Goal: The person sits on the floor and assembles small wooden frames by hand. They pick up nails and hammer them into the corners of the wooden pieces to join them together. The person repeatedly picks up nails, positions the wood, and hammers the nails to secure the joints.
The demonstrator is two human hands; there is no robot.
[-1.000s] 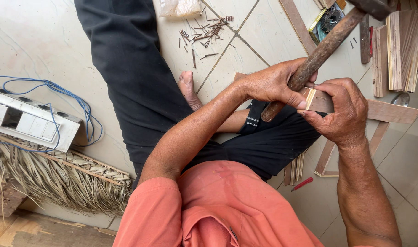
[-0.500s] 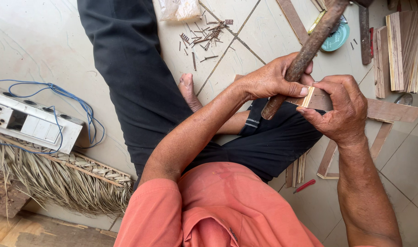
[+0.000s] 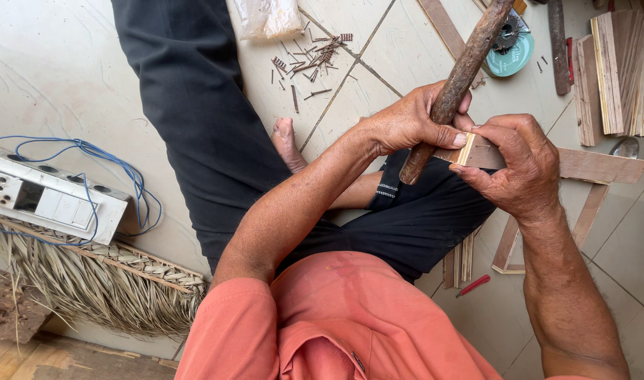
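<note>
My left hand [image 3: 413, 123] is shut around the lower end of a rough, dark wooden handle [image 3: 470, 60] that slants up to the right and runs out of the top of the frame. My right hand [image 3: 519, 165] grips a flat brown wooden strip [image 3: 596, 165], holding it just above my lap. The strip's pale cut end [image 3: 467, 150] shows between my two thumbs. Both hands touch at the strip, over my black trousers [image 3: 420, 225]. The head of the handle's tool is out of view.
Several loose nails [image 3: 311, 56] and a plastic bag [image 3: 269, 17] lie on the tiled floor ahead. A bare foot [image 3: 286, 141] rests by my leg. A white socket strip [image 3: 44, 197] with blue wire [image 3: 117, 165] and dried thatch [image 3: 89, 281] sit left. Stacked wood strips [image 3: 617, 70], a teal disc [image 3: 512, 49] and a red pencil [image 3: 473, 285] lie right.
The handle in my left hand has swung up, standing steeper than a second ago. My right hand has kept its hold on the wooden strip.
</note>
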